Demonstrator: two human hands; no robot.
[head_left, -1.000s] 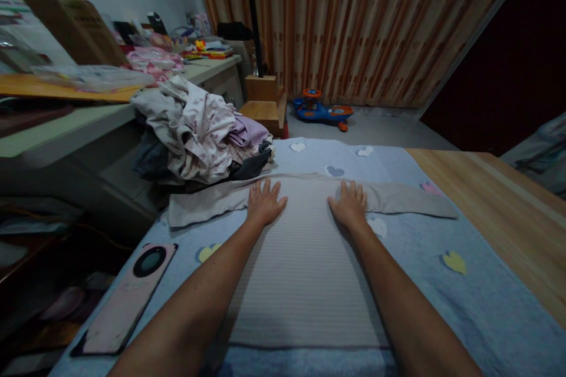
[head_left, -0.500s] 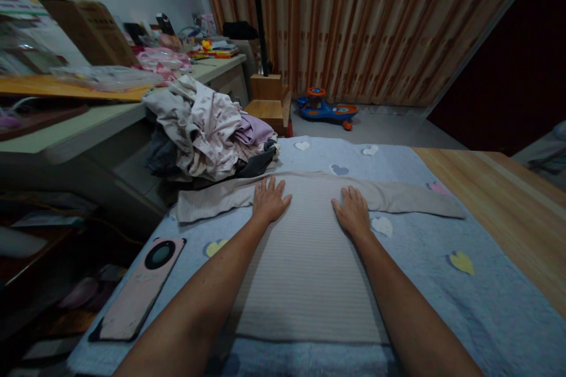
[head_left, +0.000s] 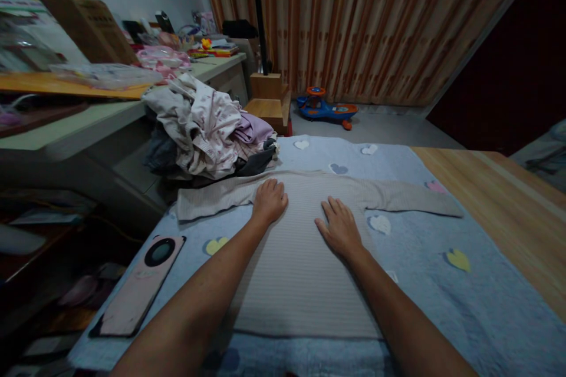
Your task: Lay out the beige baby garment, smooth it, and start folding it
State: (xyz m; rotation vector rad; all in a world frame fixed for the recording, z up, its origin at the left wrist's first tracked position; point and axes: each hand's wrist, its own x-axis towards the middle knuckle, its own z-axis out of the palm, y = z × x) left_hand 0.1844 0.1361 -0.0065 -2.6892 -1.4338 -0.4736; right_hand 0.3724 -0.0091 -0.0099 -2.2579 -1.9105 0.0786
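A pale grey, finely ribbed long-sleeved shirt [head_left: 305, 271] lies spread flat, its sleeves stretched out to both sides. My left hand [head_left: 269, 200] rests on it near the left shoulder, palm down, the fingers slightly bent and close together. No fabric shows gathered in that hand. On the upper chest of the shirt, right of the middle, my right hand [head_left: 341, 227] lies open with its thumb apart. Beneath the shirt is a light blue fleecy blanket [head_left: 424, 283] with heart shapes.
A heap of crumpled clothes [head_left: 207, 129] sits behind the left sleeve. At the left edge of the blanket lies a pink phone [head_left: 137, 288]. A cluttered desk [head_left: 66, 129] stands on the left, and a blue ride-on toy [head_left: 327, 111] is on the floor beyond.
My right hand has slid inward and toward me over the shirt. The fingers of my left hand have drawn closer together and bent slightly, while that hand stays near the shoulder.
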